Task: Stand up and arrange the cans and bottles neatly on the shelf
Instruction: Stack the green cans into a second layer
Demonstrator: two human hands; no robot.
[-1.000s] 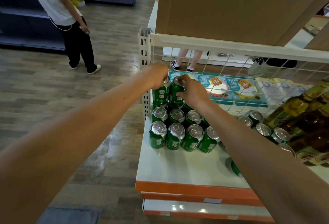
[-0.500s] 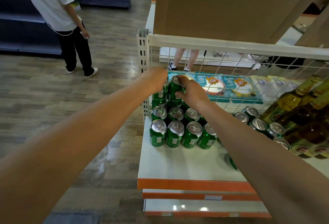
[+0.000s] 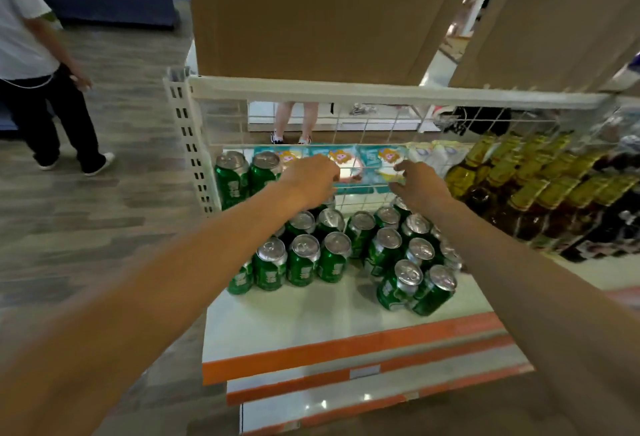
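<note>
Green cans with silver tops stand on the white shelf [image 3: 304, 318]. Two upper cans [image 3: 247, 172] sit stacked at the back left corner, with a block of cans [image 3: 301, 259] in front of them. A looser cluster of cans [image 3: 412, 262] stands to the right. Amber bottles with yellow labels [image 3: 540, 193] fill the right side of the shelf. My left hand [image 3: 311, 179] hovers above the back cans, fingers loosely curled and holding nothing. My right hand [image 3: 419, 186] hovers over the right cluster near the wire back, fingers relaxed and empty.
A white wire grid [image 3: 381, 131] and a slotted post [image 3: 187, 138] close the shelf's back and left corner. Cardboard boxes [image 3: 311, 13] sit above. Orange-edged lower shelves [image 3: 346, 380] jut out below. A person [image 3: 38, 72] stands on the wooden floor at left.
Both hands have let go of the two upper cans at the back left and moved to the right, above the middle of the shelf. The view has shifted right.
</note>
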